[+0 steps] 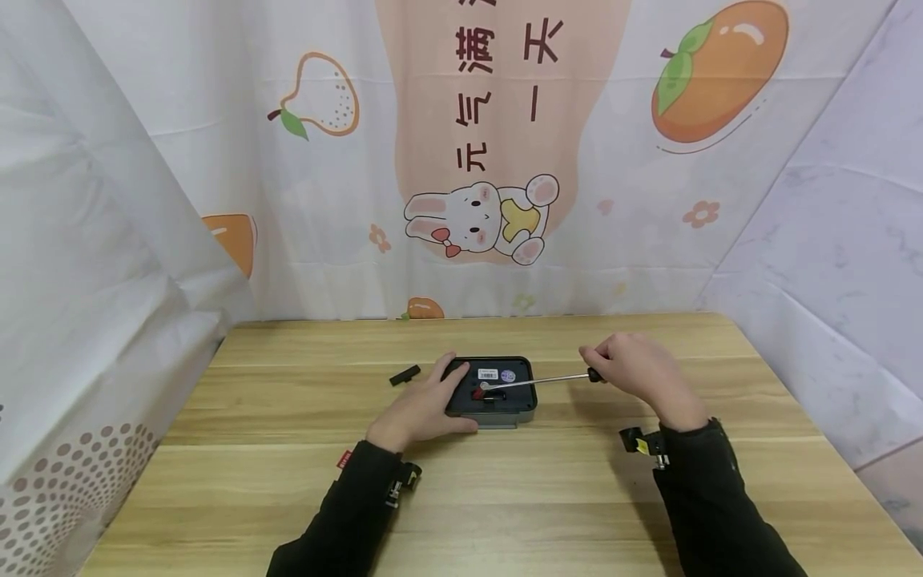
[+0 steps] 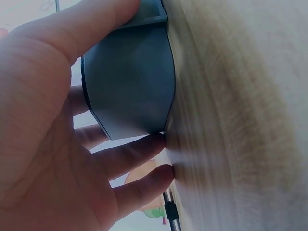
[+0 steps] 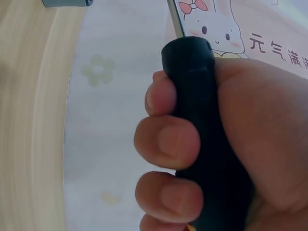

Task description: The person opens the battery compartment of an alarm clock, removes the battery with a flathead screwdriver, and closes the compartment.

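A dark grey, box-shaped electronic device (image 1: 513, 407) lies on the table, its black face with a white barcode label and a round sticker turned up. My left hand (image 1: 425, 405) grips its left end, thumb along the near side and fingers over the far side. In my right hand (image 1: 638, 370) is a screwdriver (image 1: 544, 380), its black handle (image 3: 195, 96) wrapped by curled fingers. The metal shaft reaches left across the device. Its tip overlaps a small red piece (image 1: 477, 393) at a recess in the black face; cannot tell whether they touch.
A short black strip (image 1: 405, 375) lies on the wooden table (image 1: 548, 505) just left of the device. A small red tag (image 1: 344, 459) shows beside the left sleeve. Behind the table hangs a printed curtain (image 1: 317, 200); both wrists carry small cameras.
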The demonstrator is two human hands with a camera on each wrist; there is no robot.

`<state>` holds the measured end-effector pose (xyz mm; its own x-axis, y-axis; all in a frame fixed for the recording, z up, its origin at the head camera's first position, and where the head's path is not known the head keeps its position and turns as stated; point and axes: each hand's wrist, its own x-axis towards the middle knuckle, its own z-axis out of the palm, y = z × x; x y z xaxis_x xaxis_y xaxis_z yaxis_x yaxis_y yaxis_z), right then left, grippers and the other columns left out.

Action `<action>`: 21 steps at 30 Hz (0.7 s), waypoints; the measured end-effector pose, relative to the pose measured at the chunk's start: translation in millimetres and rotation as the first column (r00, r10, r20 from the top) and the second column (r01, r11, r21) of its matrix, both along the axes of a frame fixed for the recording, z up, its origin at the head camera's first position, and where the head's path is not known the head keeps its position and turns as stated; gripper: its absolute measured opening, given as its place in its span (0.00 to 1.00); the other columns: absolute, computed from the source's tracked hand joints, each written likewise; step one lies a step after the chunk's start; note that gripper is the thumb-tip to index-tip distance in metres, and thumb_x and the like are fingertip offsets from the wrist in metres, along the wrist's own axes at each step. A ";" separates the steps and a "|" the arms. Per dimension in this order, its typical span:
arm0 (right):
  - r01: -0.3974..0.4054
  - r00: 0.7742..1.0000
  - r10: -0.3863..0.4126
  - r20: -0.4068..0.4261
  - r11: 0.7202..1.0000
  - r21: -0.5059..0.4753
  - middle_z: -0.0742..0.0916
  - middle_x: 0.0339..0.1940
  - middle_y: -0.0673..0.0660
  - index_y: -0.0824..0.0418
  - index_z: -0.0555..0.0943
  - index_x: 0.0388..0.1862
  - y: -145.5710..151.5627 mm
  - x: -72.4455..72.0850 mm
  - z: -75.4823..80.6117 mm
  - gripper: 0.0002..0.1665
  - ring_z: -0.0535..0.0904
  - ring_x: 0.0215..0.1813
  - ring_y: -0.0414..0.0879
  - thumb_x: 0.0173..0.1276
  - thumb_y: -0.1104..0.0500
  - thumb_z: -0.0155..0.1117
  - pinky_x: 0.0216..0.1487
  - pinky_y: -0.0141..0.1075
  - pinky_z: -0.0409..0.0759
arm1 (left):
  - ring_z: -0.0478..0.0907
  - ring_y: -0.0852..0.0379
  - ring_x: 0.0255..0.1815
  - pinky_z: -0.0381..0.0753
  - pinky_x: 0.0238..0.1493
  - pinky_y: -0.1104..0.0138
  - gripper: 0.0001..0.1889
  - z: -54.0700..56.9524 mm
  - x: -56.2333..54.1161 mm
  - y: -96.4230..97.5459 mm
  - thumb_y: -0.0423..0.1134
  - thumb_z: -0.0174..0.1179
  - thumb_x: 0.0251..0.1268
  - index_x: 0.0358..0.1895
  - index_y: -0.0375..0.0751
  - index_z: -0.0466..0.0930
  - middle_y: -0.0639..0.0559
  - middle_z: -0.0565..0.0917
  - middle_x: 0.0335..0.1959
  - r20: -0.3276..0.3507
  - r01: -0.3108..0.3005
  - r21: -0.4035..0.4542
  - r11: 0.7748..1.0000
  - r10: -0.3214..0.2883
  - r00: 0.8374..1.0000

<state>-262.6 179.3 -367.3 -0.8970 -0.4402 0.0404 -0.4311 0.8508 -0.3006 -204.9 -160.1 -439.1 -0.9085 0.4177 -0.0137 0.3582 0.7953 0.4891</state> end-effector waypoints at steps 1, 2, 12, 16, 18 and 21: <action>0.000 1.000 0.000 -0.003 1.000 0.000 0.59 0.09 0.44 0.49 0.62 0.08 0.2 -0.2 -0.4 0.35 0.52 0.15 0.40 0.80 0.48 0.54 0.23 0.34 0.51 | 0.72 0.37 0.67 0.75 0.60 0.49 0.50 0.1 -0.1 0.0 0.61 0.70 0.61 0.81 0.45 0.56 0.39 0.49 0.82 -0.002 0.001 0.000 1.000 -0.001 1.000; 0.001 1.000 -0.001 -0.003 1.000 -0.001 0.59 0.10 0.44 0.49 0.62 0.08 0.2 -0.4 -0.5 0.35 0.52 0.15 0.40 0.80 0.48 0.54 0.23 0.34 0.51 | 0.71 0.37 0.68 0.75 0.61 0.49 0.51 0.1 -0.2 0.0 0.61 0.70 0.61 0.81 0.46 0.55 0.39 0.48 0.82 0.000 0.000 -0.002 1.000 0.000 1.000; 0.011 1.000 -0.011 0.003 1.000 -0.007 0.59 0.10 0.44 0.49 0.61 0.08 1.8 -1.8 -0.3 0.35 0.52 0.15 0.40 0.80 0.48 0.53 0.22 0.34 0.51 | 0.66 0.37 0.72 0.72 0.63 0.47 0.51 -1.6 -1.1 0.2 0.61 0.71 0.59 0.81 0.45 0.56 0.39 0.49 0.82 -0.010 -0.005 0.005 1.000 0.005 1.000; 0.013 1.000 -0.013 0.000 1.000 -0.011 0.58 0.10 0.44 0.49 0.61 0.08 2.2 -1.3 -0.6 0.35 0.52 0.16 0.40 0.80 0.48 0.54 0.22 0.34 0.50 | 0.66 0.37 0.72 0.72 0.63 0.47 0.51 -2.1 -1.5 0.6 0.60 0.71 0.59 0.81 0.45 0.57 0.39 0.50 0.82 -0.012 -0.005 0.008 1.000 0.005 1.000; 0.012 1.000 -0.012 -0.006 1.000 -0.011 0.58 0.10 0.43 0.49 0.61 0.08 2.2 -1.1 -0.9 0.35 0.52 0.16 0.40 0.80 0.48 0.54 0.22 0.34 0.50 | 0.66 0.37 0.72 0.72 0.63 0.47 0.51 -2.0 -1.5 0.7 0.60 0.71 0.59 0.81 0.45 0.57 0.39 0.50 0.82 -0.012 -0.004 0.008 1.000 0.004 1.000; 0.010 1.000 -0.011 -0.009 1.000 -0.014 0.58 0.10 0.43 0.49 0.61 0.08 2.0 -1.1 -1.5 0.35 0.52 0.15 0.41 0.80 0.49 0.54 0.22 0.35 0.50 | 0.66 0.37 0.72 0.73 0.63 0.47 0.51 -1.6 -1.5 0.6 0.60 0.71 0.59 0.81 0.45 0.57 0.39 0.50 0.82 -0.012 -0.003 0.012 1.000 0.004 1.000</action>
<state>-263.7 181.3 -368.8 -0.9011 -0.4302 0.0546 -0.4250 0.8511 -0.3082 -206.4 -159.5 -440.7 -0.9100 0.4146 0.0023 0.3613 0.7905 0.4945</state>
